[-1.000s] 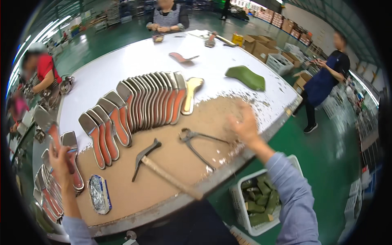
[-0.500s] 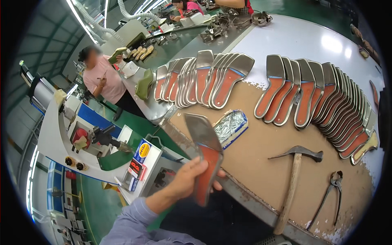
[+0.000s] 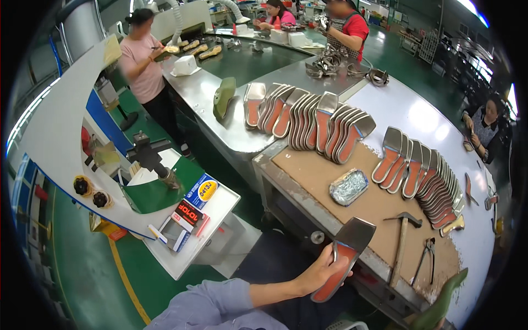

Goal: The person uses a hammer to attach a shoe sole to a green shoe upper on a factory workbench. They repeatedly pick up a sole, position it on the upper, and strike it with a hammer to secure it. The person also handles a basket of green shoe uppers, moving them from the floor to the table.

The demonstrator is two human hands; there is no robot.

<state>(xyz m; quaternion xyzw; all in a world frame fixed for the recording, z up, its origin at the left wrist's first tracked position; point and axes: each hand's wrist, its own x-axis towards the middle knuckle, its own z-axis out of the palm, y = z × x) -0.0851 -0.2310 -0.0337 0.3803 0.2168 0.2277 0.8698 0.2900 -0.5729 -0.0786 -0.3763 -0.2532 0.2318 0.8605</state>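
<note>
My left hand (image 3: 323, 272) is closed around a shoe insole (image 3: 346, 257), thumb on its face and fingers behind. The insole is orange-red at the narrow lower end and dark grey at the broad upper end, with a pale rim. It is tilted in front of the table's near edge. At the lower right a green shoe last (image 3: 440, 301) slants up over the table edge. The little that shows of my right hand (image 3: 410, 319) is at its lower end, seemingly gripping it; most of that hand is hidden.
Two overlapping rows of insoles (image 3: 324, 129) lie on the table (image 3: 308, 170). Nearer are a plastic-wrapped packet (image 3: 349, 187), a hammer (image 3: 401, 250) and pincers (image 3: 425, 261). Another green last (image 3: 224, 98) stands at the far left. A machine (image 3: 151, 157) stands left; several people work around.
The view has swung left and up. My left hand still holds the insole, now more tilted to the right. A green shoe last has come into view at the lower right.
</note>
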